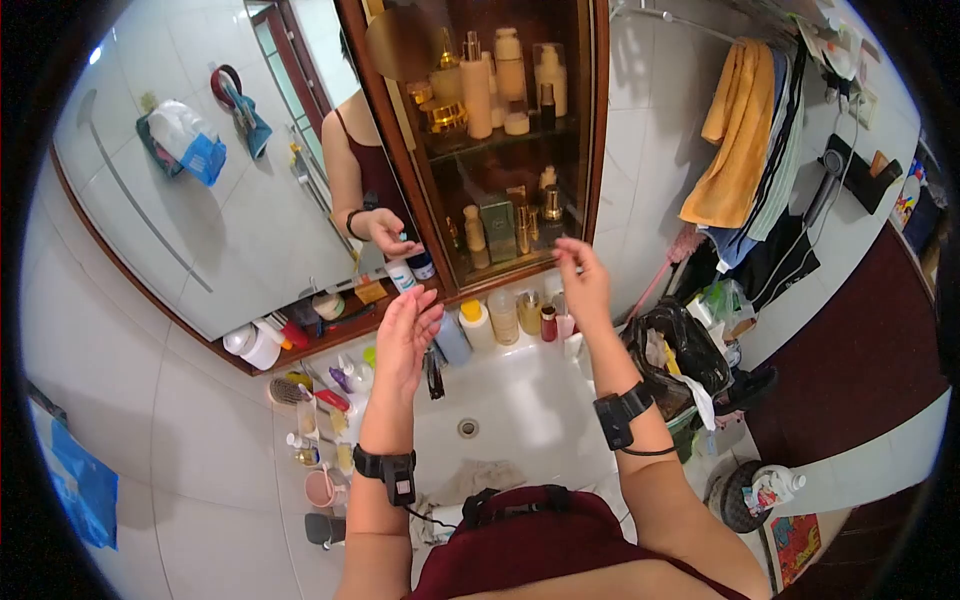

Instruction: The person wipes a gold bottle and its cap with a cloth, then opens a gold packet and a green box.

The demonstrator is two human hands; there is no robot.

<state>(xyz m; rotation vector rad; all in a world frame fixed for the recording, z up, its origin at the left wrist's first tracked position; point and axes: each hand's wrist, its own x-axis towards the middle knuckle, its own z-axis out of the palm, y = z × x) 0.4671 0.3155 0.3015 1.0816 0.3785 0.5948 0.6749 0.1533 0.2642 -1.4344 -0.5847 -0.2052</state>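
Observation:
My left hand (408, 335) is raised before the mirror (200, 230), palm up, its fingers stretched out and slightly bent. It is close to a white bottle (401, 275) on the ledge under the mirror. In the reflection, a small pale-blue spot shows by the fingers. My right hand (584, 285) is up at the lower right corner of the glass-fronted cabinet (597, 130), fingers loosely bent, with a gap between thumb and fingertips. Below the hands lies the white sink (530, 410), with a black faucet (434, 375). Black bands are strapped on both forearms.
Bottles, among them a yellow-capped one (475, 322), line the sink's back edge. Toiletries and a hairbrush (288, 391) crowd its left side. At the right are a lined bin (665, 375), hanging towels (740, 130) and a hair dryer (828, 175). A cloth (480, 478) lies at the sink's front.

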